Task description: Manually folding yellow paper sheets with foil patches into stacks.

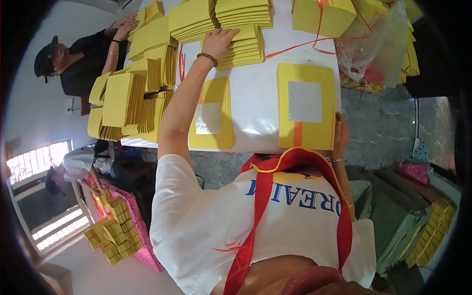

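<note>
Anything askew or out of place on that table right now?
Yes, slightly: a loose red ribbon trails across the white tabletop, and a crumpled clear plastic bag bunches at its right edge. Both look untidy beside the yellow stack under the left hand.

From my end I see a short-sleeved white T-shirt (211, 231) with large dark blue lettering (297, 196) across the chest. Over it goes a red apron (314, 161) edged in yellow piping, its broad red straps (262, 191) running left and right to the neck. My left hand (219, 45) wears a dark-beaded bracelet (208, 58) at the wrist; my right hand (340, 135), a thin pale bangle (337, 160).
</note>
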Action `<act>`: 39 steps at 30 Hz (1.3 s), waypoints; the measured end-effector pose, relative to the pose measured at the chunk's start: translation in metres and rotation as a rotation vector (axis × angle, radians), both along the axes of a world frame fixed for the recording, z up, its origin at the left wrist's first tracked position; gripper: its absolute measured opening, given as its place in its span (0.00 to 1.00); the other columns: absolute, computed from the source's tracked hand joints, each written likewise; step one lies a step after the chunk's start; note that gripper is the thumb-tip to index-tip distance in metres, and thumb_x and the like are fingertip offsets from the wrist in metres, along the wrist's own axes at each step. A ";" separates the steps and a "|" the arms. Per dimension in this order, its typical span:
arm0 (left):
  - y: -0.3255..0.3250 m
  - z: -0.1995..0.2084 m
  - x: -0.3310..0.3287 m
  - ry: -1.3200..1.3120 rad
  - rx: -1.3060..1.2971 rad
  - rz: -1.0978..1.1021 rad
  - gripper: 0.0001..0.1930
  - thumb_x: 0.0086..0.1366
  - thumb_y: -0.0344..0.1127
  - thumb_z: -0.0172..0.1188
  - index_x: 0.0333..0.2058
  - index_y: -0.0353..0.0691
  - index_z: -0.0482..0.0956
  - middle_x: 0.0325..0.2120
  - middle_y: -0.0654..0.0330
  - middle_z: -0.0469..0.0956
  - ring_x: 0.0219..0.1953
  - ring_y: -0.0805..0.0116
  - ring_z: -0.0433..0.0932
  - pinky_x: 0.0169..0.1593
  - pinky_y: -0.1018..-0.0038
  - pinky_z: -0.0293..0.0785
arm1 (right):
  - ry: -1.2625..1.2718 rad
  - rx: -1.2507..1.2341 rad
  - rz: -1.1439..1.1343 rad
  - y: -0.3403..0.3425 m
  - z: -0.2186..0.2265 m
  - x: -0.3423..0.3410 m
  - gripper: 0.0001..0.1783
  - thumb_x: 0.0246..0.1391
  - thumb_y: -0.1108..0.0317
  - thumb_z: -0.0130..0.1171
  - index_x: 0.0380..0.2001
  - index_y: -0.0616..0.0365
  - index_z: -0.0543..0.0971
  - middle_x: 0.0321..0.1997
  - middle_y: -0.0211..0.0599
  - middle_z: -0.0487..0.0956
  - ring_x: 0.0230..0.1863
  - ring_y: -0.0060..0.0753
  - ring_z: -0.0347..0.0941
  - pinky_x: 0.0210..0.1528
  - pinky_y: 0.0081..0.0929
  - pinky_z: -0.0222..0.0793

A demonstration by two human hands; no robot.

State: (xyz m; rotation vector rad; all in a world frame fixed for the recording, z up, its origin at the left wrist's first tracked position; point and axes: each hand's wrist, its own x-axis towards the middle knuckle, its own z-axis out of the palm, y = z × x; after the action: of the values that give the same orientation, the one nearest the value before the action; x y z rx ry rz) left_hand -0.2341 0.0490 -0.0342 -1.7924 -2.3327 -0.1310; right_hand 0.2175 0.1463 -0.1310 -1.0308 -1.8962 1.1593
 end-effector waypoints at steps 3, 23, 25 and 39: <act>-0.002 -0.007 -0.003 -0.043 -0.015 -0.042 0.26 0.54 0.31 0.56 0.54 0.54 0.65 0.48 0.65 0.72 0.49 0.62 0.68 0.47 0.61 0.63 | 0.032 -0.011 -0.033 0.000 0.000 -0.001 0.21 0.62 0.63 0.38 0.48 0.68 0.72 0.50 0.49 0.74 0.53 0.42 0.69 0.55 0.32 0.60; -0.018 -0.041 0.017 -0.167 -0.045 -0.011 0.40 0.43 0.36 0.62 0.58 0.45 0.57 0.58 0.52 0.55 0.60 0.53 0.52 0.59 0.57 0.46 | -0.026 -0.074 -0.045 -0.001 -0.005 0.001 0.23 0.63 0.57 0.40 0.48 0.66 0.72 0.51 0.47 0.73 0.54 0.40 0.67 0.56 0.29 0.59; -0.018 -0.041 0.019 -0.170 -0.035 -0.013 0.40 0.43 0.37 0.62 0.58 0.45 0.57 0.58 0.52 0.55 0.60 0.53 0.52 0.60 0.57 0.46 | -0.032 -0.084 -0.055 -0.001 -0.004 0.002 0.22 0.63 0.58 0.39 0.47 0.66 0.72 0.51 0.46 0.73 0.54 0.40 0.67 0.56 0.30 0.59; -0.016 -0.040 0.022 -0.197 -0.014 0.017 0.41 0.43 0.28 0.57 0.60 0.50 0.56 0.59 0.55 0.55 0.60 0.55 0.53 0.59 0.56 0.47 | -0.004 -0.052 -0.032 0.000 -0.001 -0.002 0.16 0.61 0.66 0.43 0.45 0.64 0.73 0.47 0.44 0.74 0.49 0.39 0.69 0.53 0.29 0.61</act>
State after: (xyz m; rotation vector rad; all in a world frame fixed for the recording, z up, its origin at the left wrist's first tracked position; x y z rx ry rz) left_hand -0.2122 0.0328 -0.0739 -1.8423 -2.4860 -0.3026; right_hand 0.2159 0.1460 -0.1320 -1.0889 -1.8547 1.1951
